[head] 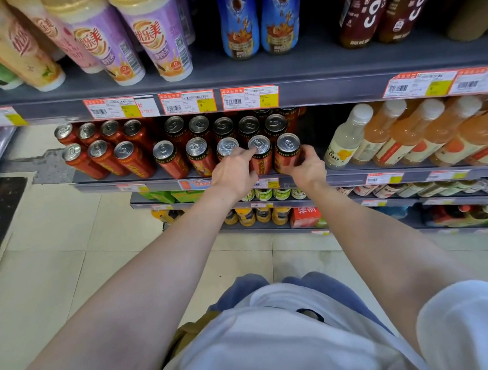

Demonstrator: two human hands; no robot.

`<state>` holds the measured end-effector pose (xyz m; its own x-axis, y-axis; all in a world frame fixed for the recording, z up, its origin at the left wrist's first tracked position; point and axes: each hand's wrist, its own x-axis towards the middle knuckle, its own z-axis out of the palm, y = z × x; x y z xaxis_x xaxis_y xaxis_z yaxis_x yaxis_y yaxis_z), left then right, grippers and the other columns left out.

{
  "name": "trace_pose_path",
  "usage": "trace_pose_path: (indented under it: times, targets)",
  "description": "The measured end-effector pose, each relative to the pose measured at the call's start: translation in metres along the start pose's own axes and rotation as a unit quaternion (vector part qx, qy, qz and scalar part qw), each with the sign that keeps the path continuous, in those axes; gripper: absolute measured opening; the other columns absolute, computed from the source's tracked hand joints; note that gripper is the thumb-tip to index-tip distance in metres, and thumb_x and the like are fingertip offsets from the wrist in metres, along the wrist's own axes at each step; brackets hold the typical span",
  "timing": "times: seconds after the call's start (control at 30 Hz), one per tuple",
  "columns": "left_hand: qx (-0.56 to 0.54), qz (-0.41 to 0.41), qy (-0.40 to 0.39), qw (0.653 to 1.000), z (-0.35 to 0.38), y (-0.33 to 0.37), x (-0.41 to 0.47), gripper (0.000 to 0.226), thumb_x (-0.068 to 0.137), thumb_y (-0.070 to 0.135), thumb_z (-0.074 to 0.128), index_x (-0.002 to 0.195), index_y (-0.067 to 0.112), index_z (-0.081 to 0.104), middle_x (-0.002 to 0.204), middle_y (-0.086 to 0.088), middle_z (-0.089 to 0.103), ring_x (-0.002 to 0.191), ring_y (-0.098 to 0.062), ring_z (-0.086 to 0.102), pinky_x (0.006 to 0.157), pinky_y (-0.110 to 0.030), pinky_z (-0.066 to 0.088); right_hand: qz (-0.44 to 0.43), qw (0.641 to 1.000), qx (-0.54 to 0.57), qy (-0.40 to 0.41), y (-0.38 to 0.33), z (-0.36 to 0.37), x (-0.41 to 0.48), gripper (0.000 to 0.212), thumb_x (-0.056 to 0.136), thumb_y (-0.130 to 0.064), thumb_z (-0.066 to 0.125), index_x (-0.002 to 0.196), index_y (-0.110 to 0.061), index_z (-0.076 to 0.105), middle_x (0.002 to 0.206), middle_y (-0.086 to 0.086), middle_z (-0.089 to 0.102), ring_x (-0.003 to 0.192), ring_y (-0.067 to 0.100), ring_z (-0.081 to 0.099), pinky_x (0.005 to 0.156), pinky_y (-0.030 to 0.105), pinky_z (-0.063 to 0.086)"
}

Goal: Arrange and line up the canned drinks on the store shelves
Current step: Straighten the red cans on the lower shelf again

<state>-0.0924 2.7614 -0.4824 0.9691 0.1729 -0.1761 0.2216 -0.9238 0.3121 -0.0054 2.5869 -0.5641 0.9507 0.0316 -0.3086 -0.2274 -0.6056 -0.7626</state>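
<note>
Right hand (304, 169): fingers curled round the lower body of the end can (287, 151), the rightmost in the front row
Left hand (233, 172): laid over the body of the third can (227, 146), index fingertip at the rim of the second can (259, 153); whether it grips either cannot be told
Hand spacing: close but apart, the second can between them
Handling, estimated: if full, dense for their size; rigid, with a smooth wall likely to slip; thin metal dents under a hard squeeze; tall slim form tips easily
Hold point, advised: round the mid body, or slide on the base without lifting
Can appearance: red-orange bodies, dark band under silver lids, pull tabs pointing different ways
Can location: shelf (96, 187) at mid height; front row at the near edge, back row (222, 126) just behind
Right of the cans: juice bottles (390, 137)
Above: price tags (249, 98) on the upper shelf edge
</note>
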Motion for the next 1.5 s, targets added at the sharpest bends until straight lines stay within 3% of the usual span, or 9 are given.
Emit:
trace_pose_path:
  times: [0.17,0.27,0.4,0.6,0.8,1.0,1.17,1.4,1.5]
  targets:
    - [0.004,-0.001,-0.005,1.0,0.002,0.0,0.0,0.065,0.097,0.024,0.06,0.158,0.024,0.037,0.153,-0.004,0.045,0.129,-0.032,0.053,0.088,-0.046,0.055,-0.016,0.999,-0.027,-0.023,-0.006,0.002,-0.002,0.092,0.072,-0.037,0.083,0.15,-0.039,0.034,0.139,0.002,0.056,0.131,0.031,0.044,0.112,0.049,0.039]
    - [0.004,-0.003,-0.013,1.0,0.003,0.001,-0.001,0.067,0.097,0.024,0.059,0.159,0.024,0.035,0.153,-0.004,0.043,0.13,-0.032,0.052,0.089,-0.046,0.055,0.012,0.998,0.035,-0.048,-0.001,0.004,0.0,0.087,0.066,-0.04,0.076,0.144,-0.049,0.037,0.13,0.003,0.063,0.127,0.028,0.054,0.11,0.049,0.044]
    - [0.017,-0.005,-0.014,1.0,-0.001,0.003,-0.001,0.066,0.097,0.025,0.059,0.159,0.024,0.036,0.154,-0.004,0.044,0.131,-0.032,0.052,0.089,-0.045,0.055,0.011,1.0,0.005,-0.018,-0.005,0.0,0.0,0.078,0.068,-0.036,0.086,0.136,-0.034,0.047,0.125,0.002,0.067,0.122,0.029,0.058,0.106,0.05,0.046]
    - [-0.015,-0.023,0.088,0.996,-0.006,0.006,-0.001,0.053,0.095,0.028,0.064,0.146,0.022,0.052,0.127,-0.007,0.065,0.11,-0.032,0.064,0.08,-0.04,0.052,-0.005,0.999,-0.005,-0.051,-0.003,0.004,0.004,0.095,0.064,-0.035,0.084,0.144,-0.039,0.034,0.131,0.006,0.061,0.125,0.032,0.053,0.108,0.051,0.044]
    - [0.035,-0.005,0.126,0.991,0.001,0.01,0.01,0.056,0.09,0.037,0.071,0.141,0.021,0.055,0.131,-0.005,0.063,0.127,-0.03,0.049,0.103,-0.041,0.038,0.003,0.999,-0.006,-0.033,0.004,-0.002,0.008,0.077,0.066,-0.041,0.084,0.135,-0.039,0.048,0.123,0.004,0.066,0.121,0.03,0.056,0.108,0.047,0.045]
    - [0.058,0.009,0.113,0.992,0.002,0.008,0.023,0.061,0.088,0.048,0.072,0.141,0.023,0.054,0.135,-0.003,0.062,0.127,-0.029,0.048,0.102,-0.041,0.033,-0.001,0.999,0.011,-0.032,0.008,-0.001,0.009,0.071,0.066,-0.031,0.088,0.125,-0.03,0.049,0.113,-0.003,0.064,0.119,0.027,0.055,0.104,0.046,0.048]
    - [0.058,0.005,0.113,0.992,0.004,0.005,0.032,0.057,0.09,0.051,0.071,0.137,0.023,0.057,0.128,-0.005,0.066,0.126,-0.029,0.05,0.101,-0.042,0.033,-0.013,0.998,0.03,-0.062,0.022,0.006,0.016,0.082,0.066,-0.033,0.081,0.138,-0.049,0.043,0.126,-0.001,0.066,0.123,0.025,0.057,0.108,0.047,0.047]
    - [0.059,0.028,0.122,0.99,0.004,0.0,0.031,0.049,0.092,0.045,0.071,0.137,0.028,0.058,0.126,0.0,0.068,0.126,-0.026,0.051,0.1,-0.042,0.032,-0.009,1.0,0.029,0.008,0.009,0.006,0.005,0.071,0.064,-0.038,0.092,0.122,-0.025,0.053,0.114,-0.004,0.066,0.113,0.024,0.06,0.1,0.047,0.051]
    - [0.057,0.048,0.118,0.99,0.002,-0.002,0.03,0.05,0.093,0.042,0.071,0.138,0.028,0.057,0.127,0.001,0.067,0.127,-0.026,0.051,0.101,-0.041,0.032,-0.017,0.999,0.026,-0.012,0.01,0.009,0.006,0.084,0.065,-0.033,0.089,0.137,-0.028,0.046,0.126,-0.001,0.064,0.121,0.026,0.057,0.106,0.049,0.047]
